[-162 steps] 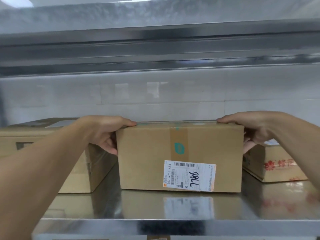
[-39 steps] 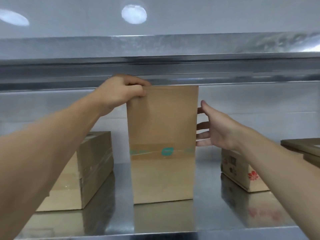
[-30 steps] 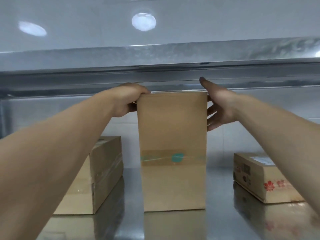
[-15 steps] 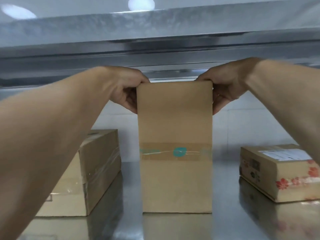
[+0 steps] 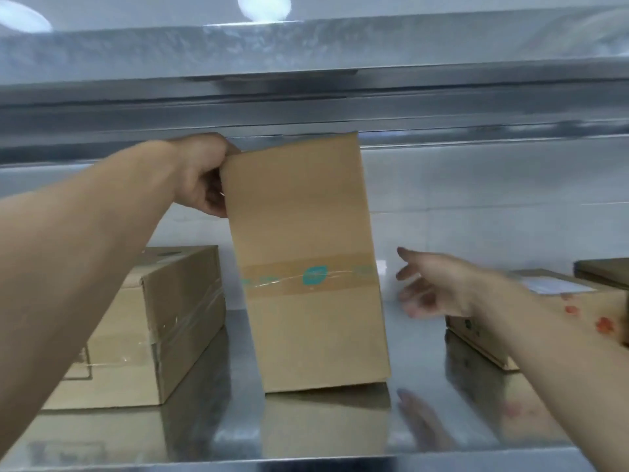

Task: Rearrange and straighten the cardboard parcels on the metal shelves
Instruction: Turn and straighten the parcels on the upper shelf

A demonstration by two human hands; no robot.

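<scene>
Item: tall parcel (image 5: 306, 260), stood on end, leaning at the top toward your left hand (image 5: 200, 175). That hand grips its upper left corner, fingers curled over the edge. Your right hand (image 5: 432, 287) hangs just beside the parcel's right face, fingers spread and relaxed, holding nothing.

Surface: reflective metal shelf (image 5: 418, 386), with an upper shelf (image 5: 306, 90) close above and a white wall (image 5: 476, 199) behind.

Also: a flat parcel (image 5: 163, 321) below your left hand and a flower-printed parcel (image 5: 578, 301) behind your right wrist.

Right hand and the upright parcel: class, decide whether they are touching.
Apart. The head view shows a strip of wall between the right hand and the upright parcel.
</scene>
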